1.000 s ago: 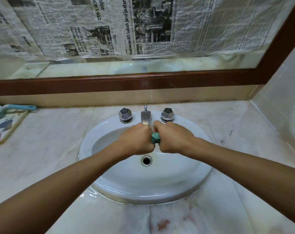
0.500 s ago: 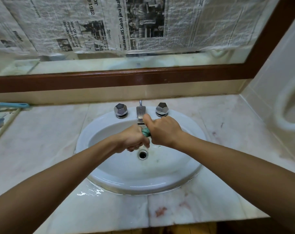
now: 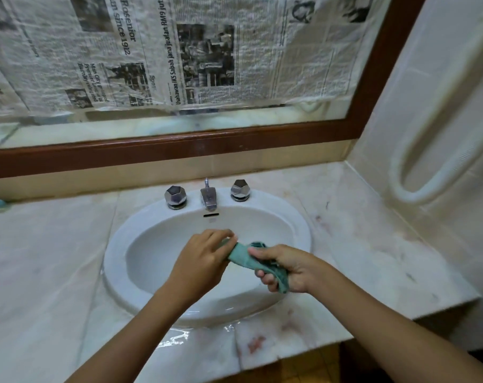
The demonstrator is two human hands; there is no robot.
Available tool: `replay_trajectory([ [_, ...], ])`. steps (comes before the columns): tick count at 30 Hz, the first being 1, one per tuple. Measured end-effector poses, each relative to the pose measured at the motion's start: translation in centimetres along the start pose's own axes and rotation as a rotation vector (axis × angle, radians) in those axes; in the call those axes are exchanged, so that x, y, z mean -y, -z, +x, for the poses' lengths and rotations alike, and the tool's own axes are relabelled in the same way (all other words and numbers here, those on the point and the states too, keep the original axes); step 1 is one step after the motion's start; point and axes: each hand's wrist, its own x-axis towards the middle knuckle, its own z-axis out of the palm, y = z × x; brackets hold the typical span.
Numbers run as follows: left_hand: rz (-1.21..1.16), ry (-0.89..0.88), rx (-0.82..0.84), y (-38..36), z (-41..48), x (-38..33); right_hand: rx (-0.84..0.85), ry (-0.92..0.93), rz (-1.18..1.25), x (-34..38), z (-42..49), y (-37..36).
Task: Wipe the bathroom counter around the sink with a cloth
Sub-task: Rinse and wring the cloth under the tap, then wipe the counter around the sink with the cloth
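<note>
Teal and twisted into a rope, the cloth [image 3: 247, 258] is held in the air above the basin, stretched between both hands. The right hand [image 3: 288, 269] has its fingers curled tight around the nearer end, and a tail of fabric droops below the fist. The left hand [image 3: 201, 258] grasps the other end at its fingertips, which are blurred. Both hands are over the white sink [image 3: 111, 261], whose oval rim is set into a pale marble counter [image 3: 41, 258]. At the back of the rim a chrome spout [image 3: 209, 197] stands between two faceted knobs, the left knob [image 3: 175, 196] and the right knob [image 3: 240, 189]. Water [image 3: 176, 340] glints on the counter just in front of the sink, and a reddish stain [image 3: 255, 343] lies near the front edge. Behind, a brown wooden frame [image 3: 152, 150] borders a mirror pasted with newspaper [image 3: 234, 51].
</note>
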Motion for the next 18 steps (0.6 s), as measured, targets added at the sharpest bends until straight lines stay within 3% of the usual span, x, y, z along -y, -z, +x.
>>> replay_trajectory([
  [4,-0.032,-0.012,-0.123,-1.5,-2.7,-1.5,0.092,0.012,0.586,-3.4,-1.6,1.3],
  [6,-0.075,0.030,-0.110,-2.5,-3.9,-2.5,0.117,0.073,0.734,-5.3,-2.1,1.7],
  [9,-0.181,0.149,0.027,-4.4,-4.6,-4.5,-0.010,0.162,0.798,-7.4,-2.9,2.9],
  [11,-0.281,0.283,0.144,-5.6,-5.0,-5.7,-0.217,0.241,0.805,-8.0,-4.2,5.1],
  [14,-0.411,0.453,0.278,-7.6,-4.5,-7.1,-0.712,0.376,0.513,-8.0,-6.3,10.7],
  [16,-0.464,0.510,0.321,-8.5,-3.1,-8.1,-1.027,0.349,0.035,-7.7,-7.2,14.6],
  [18,-0.493,0.524,0.312,-9.3,-0.8,-9.4,-1.183,0.331,-0.458,-7.6,-7.0,17.9],
])
